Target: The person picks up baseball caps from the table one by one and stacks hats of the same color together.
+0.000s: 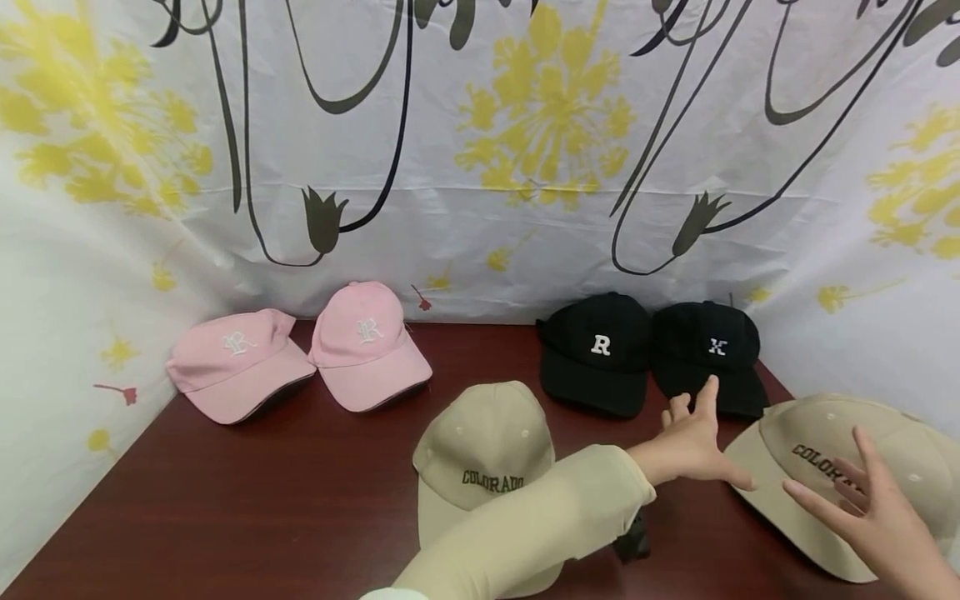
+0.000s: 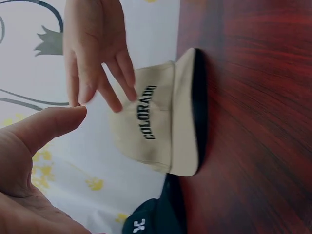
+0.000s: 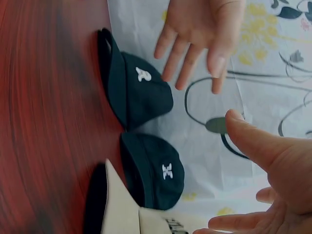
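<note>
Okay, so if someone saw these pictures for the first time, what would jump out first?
Probably the bare left hand and right hand, fingers spread, near the beige COLORADO cap at the right of the head view. Next, two pink caps at the back left of the dark red table, with two black caps at the back right. Behind hangs white cloth with yellow flowers.
</note>
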The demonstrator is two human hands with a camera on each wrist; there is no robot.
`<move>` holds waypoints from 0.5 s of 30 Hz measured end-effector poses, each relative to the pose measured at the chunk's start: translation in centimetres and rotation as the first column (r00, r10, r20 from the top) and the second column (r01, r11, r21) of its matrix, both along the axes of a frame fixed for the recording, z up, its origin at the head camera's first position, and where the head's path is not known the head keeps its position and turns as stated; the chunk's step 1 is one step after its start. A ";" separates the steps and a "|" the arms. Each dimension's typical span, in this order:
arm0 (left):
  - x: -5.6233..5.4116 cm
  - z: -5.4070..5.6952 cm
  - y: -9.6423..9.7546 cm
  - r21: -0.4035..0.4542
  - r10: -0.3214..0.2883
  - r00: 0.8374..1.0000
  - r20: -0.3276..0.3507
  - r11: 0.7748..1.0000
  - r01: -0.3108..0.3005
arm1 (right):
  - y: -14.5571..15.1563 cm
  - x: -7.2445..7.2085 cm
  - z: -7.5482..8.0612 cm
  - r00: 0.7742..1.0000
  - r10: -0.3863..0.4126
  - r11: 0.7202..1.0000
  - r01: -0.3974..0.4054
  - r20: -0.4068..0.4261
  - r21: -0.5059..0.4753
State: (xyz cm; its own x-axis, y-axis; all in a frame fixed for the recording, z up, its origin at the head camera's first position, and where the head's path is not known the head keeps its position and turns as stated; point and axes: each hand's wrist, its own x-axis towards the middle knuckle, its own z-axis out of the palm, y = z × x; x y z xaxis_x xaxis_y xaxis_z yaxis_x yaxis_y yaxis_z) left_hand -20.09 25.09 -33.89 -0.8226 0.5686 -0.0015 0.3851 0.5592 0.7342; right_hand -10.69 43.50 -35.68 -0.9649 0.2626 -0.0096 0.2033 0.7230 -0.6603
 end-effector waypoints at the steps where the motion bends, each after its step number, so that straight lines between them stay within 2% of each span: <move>1: -0.1 -0.2 0.3 -0.005 0.006 1.000 0.009 1.000 -0.006 | 0.3 0.1 -0.1 1.000 -0.007 1.000 0.007 -0.004 -0.014; 7: -0.8 -1.2 1.7 -0.043 0.057 0.996 0.061 0.998 -0.055 | 2.0 0.7 -1.0 0.998 -0.063 0.997 0.062 -0.022 -0.037; 10: -1.1 -1.7 2.3 -0.057 0.073 0.994 0.080 0.996 -0.068 | 3.0 1.0 -2.0 0.991 -0.113 0.993 0.111 -0.064 -0.031; 12: -1.3 -1.9 2.5 -0.063 0.071 0.994 0.088 0.996 -0.066 | 3.8 1.4 -3.0 0.982 -0.148 0.989 0.144 -0.114 -0.041; 15: -1.5 -2.1 2.8 -0.068 0.058 0.994 0.097 0.996 -0.051 | 5.8 1.7 -5.2 0.957 -0.206 0.978 0.205 -0.203 -0.029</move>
